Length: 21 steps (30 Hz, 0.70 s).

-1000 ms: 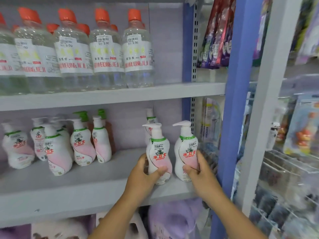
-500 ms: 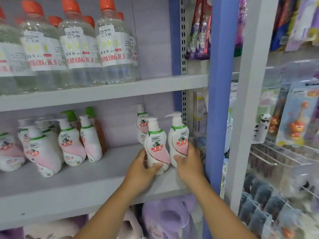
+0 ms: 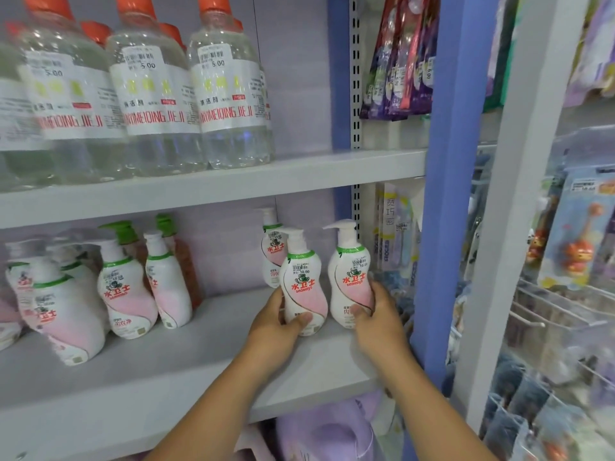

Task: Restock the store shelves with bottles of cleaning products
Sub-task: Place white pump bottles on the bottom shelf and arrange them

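Two white-and-pink pump bottles with green collars stand upright on the grey middle shelf [image 3: 173, 371], near its right end. My left hand [image 3: 276, 324] grips the left bottle [image 3: 303, 284] round its lower body, thumb across the front. My right hand [image 3: 376, 314] grips the right bottle [image 3: 349, 277] the same way, beside the blue upright. A third bottle of the same kind [image 3: 272, 251] stands just behind them.
Several more pump bottles [image 3: 126, 291] crowd the shelf's left half. Large clear bottles with orange caps [image 3: 229, 104] fill the shelf above. A blue post [image 3: 442, 201] bounds the right side, with hanging packets [image 3: 399, 61] and wire racks [image 3: 545, 314] beyond. Purple containers [image 3: 326, 434] sit below.
Both hands have kept their hold and pushed the two bottles a little deeper and rightward on the shelf. The camera has moved closer and shifted right.
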Each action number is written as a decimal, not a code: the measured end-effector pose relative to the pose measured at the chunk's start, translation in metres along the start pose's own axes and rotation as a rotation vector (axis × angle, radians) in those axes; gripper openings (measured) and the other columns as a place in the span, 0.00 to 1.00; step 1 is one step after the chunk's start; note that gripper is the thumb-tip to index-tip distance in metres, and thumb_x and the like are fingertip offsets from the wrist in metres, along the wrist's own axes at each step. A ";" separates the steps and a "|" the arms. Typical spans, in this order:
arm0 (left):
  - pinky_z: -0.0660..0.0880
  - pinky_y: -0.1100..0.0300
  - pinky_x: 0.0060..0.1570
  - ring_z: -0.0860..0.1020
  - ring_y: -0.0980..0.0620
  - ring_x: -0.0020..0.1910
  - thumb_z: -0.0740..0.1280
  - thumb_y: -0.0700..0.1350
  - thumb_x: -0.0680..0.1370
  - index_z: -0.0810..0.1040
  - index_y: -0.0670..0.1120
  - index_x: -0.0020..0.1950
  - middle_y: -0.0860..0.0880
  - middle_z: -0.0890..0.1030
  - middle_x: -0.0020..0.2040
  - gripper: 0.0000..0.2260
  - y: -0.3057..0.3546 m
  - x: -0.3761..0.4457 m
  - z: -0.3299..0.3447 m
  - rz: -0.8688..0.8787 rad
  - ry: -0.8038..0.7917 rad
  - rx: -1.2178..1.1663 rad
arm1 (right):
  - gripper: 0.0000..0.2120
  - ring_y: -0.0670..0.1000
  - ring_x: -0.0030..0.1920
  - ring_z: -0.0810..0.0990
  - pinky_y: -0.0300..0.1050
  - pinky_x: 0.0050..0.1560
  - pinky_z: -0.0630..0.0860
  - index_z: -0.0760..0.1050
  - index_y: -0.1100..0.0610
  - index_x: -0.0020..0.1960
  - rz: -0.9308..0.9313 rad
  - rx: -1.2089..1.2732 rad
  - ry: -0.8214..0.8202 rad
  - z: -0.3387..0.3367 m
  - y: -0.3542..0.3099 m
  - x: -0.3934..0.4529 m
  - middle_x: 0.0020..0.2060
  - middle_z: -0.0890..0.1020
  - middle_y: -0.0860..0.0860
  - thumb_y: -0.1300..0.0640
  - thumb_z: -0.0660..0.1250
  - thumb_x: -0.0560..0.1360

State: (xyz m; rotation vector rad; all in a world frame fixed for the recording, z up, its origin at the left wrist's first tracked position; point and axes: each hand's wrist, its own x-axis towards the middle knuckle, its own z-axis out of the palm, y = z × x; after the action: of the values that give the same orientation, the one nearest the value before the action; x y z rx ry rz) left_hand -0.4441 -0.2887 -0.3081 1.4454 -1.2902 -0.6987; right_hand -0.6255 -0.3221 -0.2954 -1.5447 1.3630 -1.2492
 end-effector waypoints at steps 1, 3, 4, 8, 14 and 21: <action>0.74 0.72 0.50 0.80 0.65 0.55 0.73 0.43 0.77 0.74 0.58 0.66 0.62 0.83 0.57 0.20 0.001 0.001 0.000 0.002 -0.003 -0.005 | 0.27 0.48 0.64 0.73 0.36 0.61 0.64 0.65 0.52 0.77 0.005 -0.004 -0.003 0.000 0.002 0.001 0.70 0.72 0.50 0.65 0.64 0.80; 0.74 0.69 0.54 0.80 0.63 0.57 0.73 0.43 0.77 0.74 0.57 0.67 0.62 0.82 0.58 0.20 0.000 0.003 0.001 0.012 -0.012 -0.010 | 0.27 0.51 0.68 0.73 0.39 0.65 0.65 0.65 0.52 0.77 -0.003 -0.015 -0.004 0.001 0.005 0.001 0.71 0.72 0.49 0.65 0.64 0.80; 0.75 0.67 0.56 0.80 0.63 0.58 0.73 0.43 0.77 0.74 0.57 0.67 0.62 0.83 0.58 0.21 0.000 0.003 0.001 0.014 -0.021 -0.011 | 0.27 0.52 0.69 0.73 0.41 0.67 0.66 0.65 0.52 0.77 -0.012 -0.019 -0.009 0.002 0.006 0.002 0.71 0.72 0.49 0.64 0.64 0.80; 0.77 0.62 0.61 0.81 0.61 0.59 0.73 0.45 0.77 0.75 0.57 0.67 0.59 0.83 0.60 0.20 0.002 -0.002 -0.002 0.017 -0.026 -0.013 | 0.30 0.55 0.71 0.71 0.50 0.72 0.67 0.64 0.53 0.78 -0.024 -0.048 0.018 0.004 0.010 0.002 0.74 0.70 0.53 0.61 0.68 0.78; 0.76 0.65 0.55 0.80 0.52 0.57 0.73 0.42 0.77 0.73 0.55 0.62 0.52 0.80 0.60 0.17 0.006 -0.025 -0.062 0.005 0.348 -0.037 | 0.25 0.52 0.66 0.70 0.31 0.65 0.58 0.73 0.58 0.68 -0.383 -0.061 0.272 0.021 -0.001 -0.073 0.66 0.72 0.53 0.67 0.72 0.72; 0.78 0.50 0.57 0.81 0.46 0.54 0.71 0.47 0.78 0.67 0.48 0.76 0.50 0.70 0.69 0.27 0.003 -0.013 -0.174 0.113 0.569 0.475 | 0.26 0.47 0.73 0.66 0.40 0.72 0.61 0.66 0.45 0.73 -0.241 0.076 -0.214 0.117 -0.058 -0.077 0.72 0.69 0.44 0.58 0.68 0.78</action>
State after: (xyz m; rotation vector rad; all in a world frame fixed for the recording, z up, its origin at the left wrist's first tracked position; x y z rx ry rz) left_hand -0.2911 -0.2223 -0.2556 1.7632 -1.1034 0.1195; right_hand -0.4949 -0.2453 -0.2890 -1.7714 1.0061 -1.2204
